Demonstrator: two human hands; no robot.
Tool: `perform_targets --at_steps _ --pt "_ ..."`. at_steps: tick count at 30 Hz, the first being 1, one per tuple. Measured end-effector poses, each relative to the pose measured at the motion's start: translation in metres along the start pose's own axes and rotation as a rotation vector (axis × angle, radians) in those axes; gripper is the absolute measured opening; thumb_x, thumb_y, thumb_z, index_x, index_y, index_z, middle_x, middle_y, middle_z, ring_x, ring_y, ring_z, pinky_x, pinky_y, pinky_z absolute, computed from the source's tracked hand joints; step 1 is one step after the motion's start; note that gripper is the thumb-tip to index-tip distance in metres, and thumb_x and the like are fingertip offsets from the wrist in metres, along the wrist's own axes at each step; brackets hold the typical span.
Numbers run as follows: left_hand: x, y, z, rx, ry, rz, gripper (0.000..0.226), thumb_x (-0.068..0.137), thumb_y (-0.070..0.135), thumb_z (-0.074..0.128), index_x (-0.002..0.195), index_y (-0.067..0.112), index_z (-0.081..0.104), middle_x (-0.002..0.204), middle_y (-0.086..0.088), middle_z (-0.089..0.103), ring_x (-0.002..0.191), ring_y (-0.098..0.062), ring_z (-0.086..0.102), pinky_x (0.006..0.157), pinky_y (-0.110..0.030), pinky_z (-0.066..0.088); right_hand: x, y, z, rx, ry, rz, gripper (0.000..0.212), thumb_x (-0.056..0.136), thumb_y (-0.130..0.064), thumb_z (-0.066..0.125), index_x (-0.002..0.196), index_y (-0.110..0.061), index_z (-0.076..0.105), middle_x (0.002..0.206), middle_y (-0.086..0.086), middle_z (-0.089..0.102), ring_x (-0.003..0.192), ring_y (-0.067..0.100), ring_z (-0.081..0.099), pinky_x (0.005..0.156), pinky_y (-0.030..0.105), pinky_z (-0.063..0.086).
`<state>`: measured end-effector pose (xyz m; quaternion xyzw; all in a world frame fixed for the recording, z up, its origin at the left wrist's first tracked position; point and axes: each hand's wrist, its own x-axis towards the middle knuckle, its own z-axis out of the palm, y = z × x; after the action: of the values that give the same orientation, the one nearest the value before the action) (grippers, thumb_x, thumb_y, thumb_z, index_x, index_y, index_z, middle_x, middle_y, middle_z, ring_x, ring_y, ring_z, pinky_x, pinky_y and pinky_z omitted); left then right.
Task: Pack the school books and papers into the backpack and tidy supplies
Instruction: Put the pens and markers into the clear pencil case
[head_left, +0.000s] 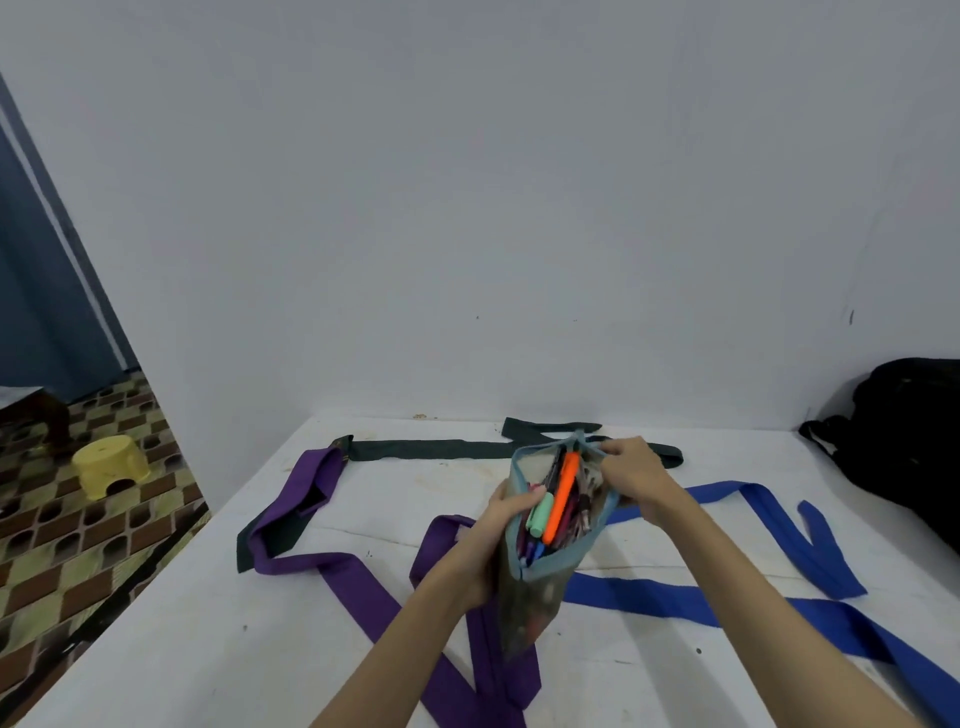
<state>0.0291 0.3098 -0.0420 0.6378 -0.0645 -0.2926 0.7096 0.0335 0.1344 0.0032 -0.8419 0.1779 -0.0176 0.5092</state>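
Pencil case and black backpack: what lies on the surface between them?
In the head view, only the blue strap crosses the white surface between pencil case and backpack.

Dim, flat light — soft focus, edges seemingly bowed.

A black backpack (914, 441) at the right is cut off by the picture's edge, so only its left part shows. Both forearms run out of the bottom edge. The left hand (498, 525) covers part of the pencil case (550, 545). The right hand (631, 470) hides the case's far end and part of a dark green belt (426, 448). The case's lower body is blurred. The purple belt (363, 587) and blue belt (727, 608) run off the bottom edge.
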Motion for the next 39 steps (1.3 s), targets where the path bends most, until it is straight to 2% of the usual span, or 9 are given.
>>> perform_targets --at_steps 10,15,19,24,27,31,33,35,39 --pt "0.015 -0.027 0.016 0.18 -0.136 -0.235 0.049 0.059 0.026 0.057 0.104 0.006 0.058 0.094 -0.016 0.056 0.085 -0.027 0.052 0.077 -0.035 0.043 -0.031 0.042 -0.037 -0.295 -0.087 0.061 0.014 0.084 -0.001 0.036 0.079 -0.003 0.05 0.064 0.016 0.061 0.048 0.026 0.059 0.036 0.02 0.037" --pt "0.025 -0.023 0.029 0.273 -0.227 -0.313 0.01 0.081 0.019 0.045 0.087 0.011 0.049 0.07 -0.004 0.046 0.062 -0.015 0.046 0.06 -0.027 0.04 -0.03 0.056 -0.038 -0.494 0.018 0.004 0.013 0.088 -0.014 0.043 0.099 -0.013 0.05 0.082 0.007 0.059 0.068 0.024 0.058 0.051 0.027 0.039" --pt "0.028 -0.015 0.035 0.314 -0.318 -0.315 0.034 0.073 0.026 0.052 0.103 0.012 0.059 0.09 -0.011 0.059 0.081 -0.022 0.056 0.076 -0.031 0.045 -0.036 0.049 -0.05 -0.638 0.117 -0.019 0.027 0.093 -0.021 0.044 0.067 -0.017 0.041 0.062 0.0 0.048 0.067 0.025 0.054 0.051 0.025 0.039" --pt "0.019 0.007 0.05 1.049 -0.367 -0.164 0.06 0.078 0.031 0.057 0.132 0.029 0.031 0.098 -0.004 0.066 0.083 -0.022 0.066 0.076 -0.033 0.052 -0.042 0.055 -0.06 -0.718 0.127 0.039 0.021 0.089 -0.014 0.04 0.068 -0.013 0.04 0.066 0.004 0.054 0.068 0.024 0.057 0.066 0.029 0.05" --pt "0.008 0.016 0.054 1.176 -0.498 -0.141 0.07 0.083 0.024 0.064 0.136 0.028 0.019 0.12 -0.014 0.061 0.092 -0.026 0.066 0.088 -0.037 0.054 -0.041 0.064 -0.065 -0.726 0.134 0.075 0.022 0.09 -0.015 0.039 0.069 -0.013 0.039 0.064 0.002 0.052 0.063 0.021 0.054 0.059 0.027 0.045" --pt "-0.005 0.034 0.044 1.237 -0.482 0.121 0.045 0.087 0.007 0.056 0.115 0.036 0.036 0.116 -0.002 0.059 0.065 -0.005 0.055 0.069 -0.025 0.05 -0.034 0.064 -0.083 -0.714 0.134 0.133 0.018 0.088 -0.019 0.045 0.072 -0.012 0.05 0.057 0.0 0.055 0.053 0.017 0.052 0.05 0.021 0.037" --pt "0.001 0.038 0.031 1.245 -0.399 0.187 0.031 0.084 -0.005 0.048 0.099 0.019 0.061 0.102 0.003 0.061 0.069 -0.003 0.056 0.063 -0.023 0.052 -0.03 0.065 -0.093 -0.684 0.091 0.166 0.02 0.087 -0.024 0.052 0.072 -0.012 0.058 0.052 0.0 0.059 0.043 0.014 0.052 0.05 0.021 0.04" --pt "0.008 0.039 0.016 1.252 -0.341 0.141 0.031 0.083 -0.006 0.043 0.082 0.008 0.07 0.095 -0.002 0.066 0.074 -0.008 0.057 0.066 -0.024 0.053 -0.029 0.067 -0.099 -0.666 0.032 0.203 0.023 0.088 -0.029 0.057 0.074 -0.012 0.06 0.054 0.001 0.06 0.042 0.012 0.051 0.05 0.021 0.042" --pt "0.007 0.036 0.007 1.071 -0.359 -0.001 0.039 0.091 0.004 0.043 0.064 0.023 0.064 0.118 -0.012 0.064 0.073 -0.01 0.064 0.068 -0.027 0.053 -0.028 0.074 -0.107 -0.546 -0.058 0.264 0.021 0.09 -0.025 0.061 0.082 -0.005 0.058 0.06 0.005 0.057 0.044 0.013 0.047 0.044 0.02 0.038"
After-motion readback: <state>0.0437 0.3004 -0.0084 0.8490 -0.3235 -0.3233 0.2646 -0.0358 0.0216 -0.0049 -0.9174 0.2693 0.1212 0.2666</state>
